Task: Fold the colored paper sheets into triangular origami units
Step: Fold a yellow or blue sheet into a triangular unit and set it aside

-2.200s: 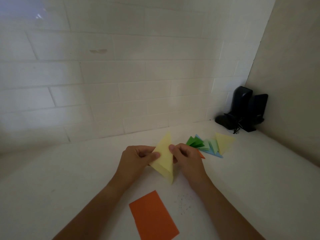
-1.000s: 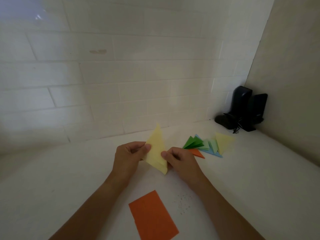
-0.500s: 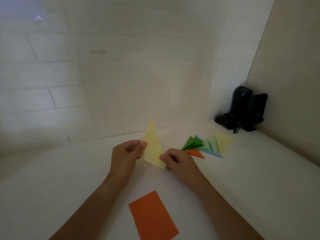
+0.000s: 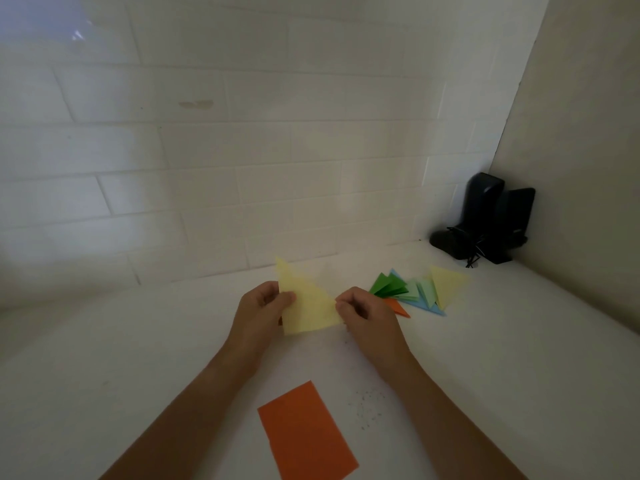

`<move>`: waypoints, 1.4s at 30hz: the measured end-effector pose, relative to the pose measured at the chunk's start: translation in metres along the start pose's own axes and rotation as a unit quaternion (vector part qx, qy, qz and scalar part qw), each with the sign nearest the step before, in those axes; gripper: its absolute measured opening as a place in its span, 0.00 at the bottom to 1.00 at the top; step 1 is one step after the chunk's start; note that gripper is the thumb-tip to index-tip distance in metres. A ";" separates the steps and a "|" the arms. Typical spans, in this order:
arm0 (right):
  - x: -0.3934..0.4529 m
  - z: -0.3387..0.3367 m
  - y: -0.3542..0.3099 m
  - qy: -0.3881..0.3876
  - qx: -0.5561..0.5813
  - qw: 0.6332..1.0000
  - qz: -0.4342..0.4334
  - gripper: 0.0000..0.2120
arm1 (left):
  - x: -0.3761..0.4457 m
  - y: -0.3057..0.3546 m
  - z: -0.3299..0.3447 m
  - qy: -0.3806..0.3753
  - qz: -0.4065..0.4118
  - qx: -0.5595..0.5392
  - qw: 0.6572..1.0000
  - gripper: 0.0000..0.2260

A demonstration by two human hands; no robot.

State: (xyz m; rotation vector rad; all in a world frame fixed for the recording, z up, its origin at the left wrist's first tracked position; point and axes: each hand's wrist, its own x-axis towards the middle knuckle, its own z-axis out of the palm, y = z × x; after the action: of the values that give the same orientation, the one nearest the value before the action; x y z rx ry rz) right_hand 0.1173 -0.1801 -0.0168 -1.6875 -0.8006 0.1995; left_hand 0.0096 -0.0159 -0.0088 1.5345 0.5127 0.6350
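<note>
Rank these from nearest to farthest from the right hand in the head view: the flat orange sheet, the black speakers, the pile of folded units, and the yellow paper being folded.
1. Yellow paper, pinched by the right hand at its right corner.
2. Pile of folded units, just beyond the hand, to its right.
3. Orange sheet, flat on the table nearer the person.
4. Black speakers, in the far right corner.

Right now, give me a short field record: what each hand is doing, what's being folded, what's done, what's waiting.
left hand: pinches the yellow triangle's left edge
right hand: pinches its right corner
in work: yellow triangle, held above the counter, one point up
done: folded units fanned on the counter to the right, green, blue, yellow, one orange
waiting: orange sheet, flat, near edge, between the forearms
back corner: black speakers
</note>
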 end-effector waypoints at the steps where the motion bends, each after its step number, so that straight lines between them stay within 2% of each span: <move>1: 0.000 0.000 -0.001 -0.006 -0.006 1.000 -0.001 0.09 | 0.000 0.001 0.000 0.004 0.009 0.001 1.000 0.07; 7: -0.001 0.000 -0.001 -0.028 -0.020 0.999 -0.005 0.08 | -0.002 0.007 -0.002 0.051 0.040 -0.063 0.996 0.06; 15: 0.000 0.003 -0.001 -0.090 -0.008 0.996 -0.028 0.11 | -0.010 0.009 0.004 -0.067 0.035 -0.026 0.997 0.06; 22: -0.001 0.002 -0.002 -0.113 -0.010 0.993 -0.036 0.10 | -0.009 0.008 0.004 -0.038 0.037 -0.045 0.998 0.07; 34: -0.001 0.004 -0.001 -0.124 0.003 0.991 -0.051 0.08 | -0.013 0.012 0.006 -0.102 0.030 -0.043 0.993 0.07; 42: -0.002 0.004 -0.002 -0.121 -0.009 0.991 -0.054 0.07 | -0.014 0.012 0.005 -0.084 0.042 -0.043 0.995 0.06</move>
State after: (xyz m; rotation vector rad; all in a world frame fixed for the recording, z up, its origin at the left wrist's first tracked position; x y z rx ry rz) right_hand 0.1133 -0.1777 -0.0166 -1.6510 -1.0745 0.3274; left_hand 0.0022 -0.0300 0.0017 1.5184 0.2912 0.5773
